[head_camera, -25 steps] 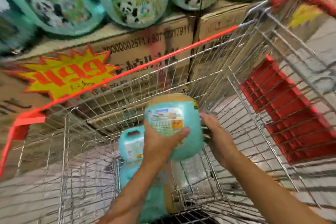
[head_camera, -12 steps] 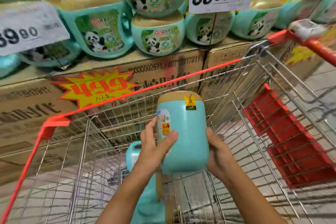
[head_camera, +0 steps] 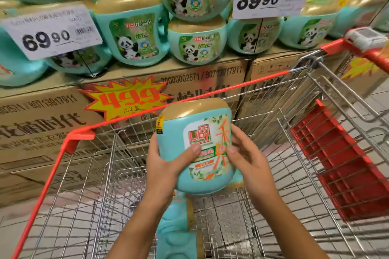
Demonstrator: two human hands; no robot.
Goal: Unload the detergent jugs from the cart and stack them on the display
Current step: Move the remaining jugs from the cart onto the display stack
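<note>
1. Now lifted level with the red rail of the cart (head_camera: pixel 242 86), the detergent jug (head_camera: pixel 195 153) hangs at centre frame. Its front label faces the camera, where half a second ago its narrow side showed.
2. Both hands clasp it: the left hand (head_camera: pixel 166 166) wraps the 9 o'clock flank, thumb across the label, and the right hand (head_camera: pixel 248 160) grips at 3 o'clock.
3. The display jugs (head_camera: pixel 130 33) wait at 12 o'clock atop cardboard boxes (head_camera: pixel 42 128); the lift appears roughly half done.
4. More jugs (head_camera: pixel 179 244) lie in the basket at 6 o'clock, so unloading likely continues.
</note>
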